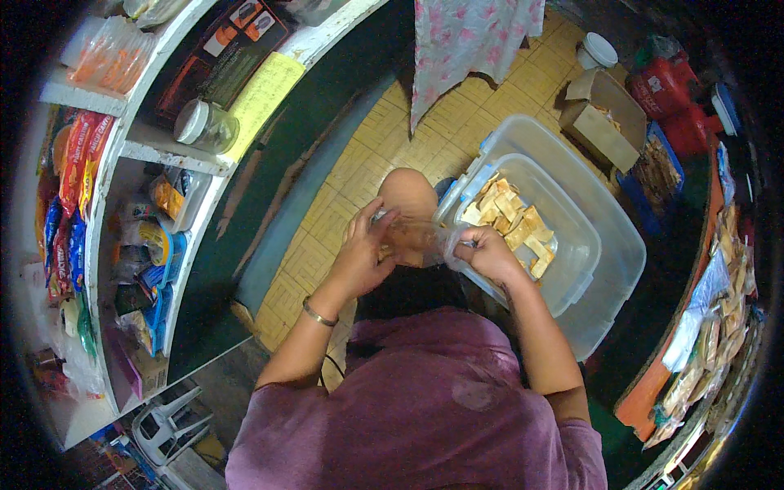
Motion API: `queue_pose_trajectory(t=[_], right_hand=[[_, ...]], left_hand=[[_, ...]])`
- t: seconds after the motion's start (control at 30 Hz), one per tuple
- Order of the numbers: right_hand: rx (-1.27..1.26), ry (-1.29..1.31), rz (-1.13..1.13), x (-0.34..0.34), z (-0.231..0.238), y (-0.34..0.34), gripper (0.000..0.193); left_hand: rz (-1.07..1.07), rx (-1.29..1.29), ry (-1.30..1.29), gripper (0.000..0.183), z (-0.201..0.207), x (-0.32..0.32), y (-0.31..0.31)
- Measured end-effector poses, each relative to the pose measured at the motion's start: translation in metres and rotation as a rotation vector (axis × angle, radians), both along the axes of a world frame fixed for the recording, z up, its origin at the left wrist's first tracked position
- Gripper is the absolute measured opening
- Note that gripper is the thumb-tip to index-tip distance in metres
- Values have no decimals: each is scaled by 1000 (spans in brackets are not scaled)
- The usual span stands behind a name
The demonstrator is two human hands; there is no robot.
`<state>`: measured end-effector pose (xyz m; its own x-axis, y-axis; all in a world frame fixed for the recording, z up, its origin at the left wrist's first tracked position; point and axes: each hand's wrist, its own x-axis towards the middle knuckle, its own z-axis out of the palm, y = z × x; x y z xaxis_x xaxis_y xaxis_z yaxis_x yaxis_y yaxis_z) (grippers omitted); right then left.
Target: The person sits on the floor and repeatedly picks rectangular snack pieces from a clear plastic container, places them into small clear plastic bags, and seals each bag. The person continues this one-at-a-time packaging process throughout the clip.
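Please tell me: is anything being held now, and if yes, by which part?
Yes, a clear plastic bag: the right grip holds it at its right end, the left grip at its left end.

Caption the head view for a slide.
Left hand and right hand hold a clear plastic bag near a translucent tub of pale flat pieces.

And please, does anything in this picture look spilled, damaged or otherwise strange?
I see nothing spilled: the pale yellow pieces lie inside the clear tub. One thing stands out: on the left, the dark green panel has ragged brown streaks, so its surface looks worn or peeling.
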<state>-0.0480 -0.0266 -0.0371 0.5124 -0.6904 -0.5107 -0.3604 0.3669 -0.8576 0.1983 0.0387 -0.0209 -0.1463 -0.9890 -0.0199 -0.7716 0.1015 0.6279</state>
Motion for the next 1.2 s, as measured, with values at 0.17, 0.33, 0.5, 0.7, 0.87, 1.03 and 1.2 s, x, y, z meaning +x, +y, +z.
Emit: queue_pose_trajectory(t=[0.17,0.33,0.5,0.7,0.87,1.03,1.2], right_hand=[[-81,-71,-14,6,-4,4,10],[-46,-67,-100,8,-7,9,10],[-132,-60,-108,9,-3,13,11],[-454,-32,-97,11,-20,17,11],[-432,-132,-171,12,-23,20,11],[-48,-269,-307,11,-16,24,11],[-111,-250,-276,13,-24,23,10]], left_hand=[[-3,-161,59,50,24,-39,9],[69,-3,100,38,29,-68,11],[164,46,240,31,16,-72,7],[120,-130,323,27,11,-70,12],[42,-232,292,37,11,-78,15],[147,-126,491,41,7,-79,13],[30,-102,415,39,6,-79,15]])
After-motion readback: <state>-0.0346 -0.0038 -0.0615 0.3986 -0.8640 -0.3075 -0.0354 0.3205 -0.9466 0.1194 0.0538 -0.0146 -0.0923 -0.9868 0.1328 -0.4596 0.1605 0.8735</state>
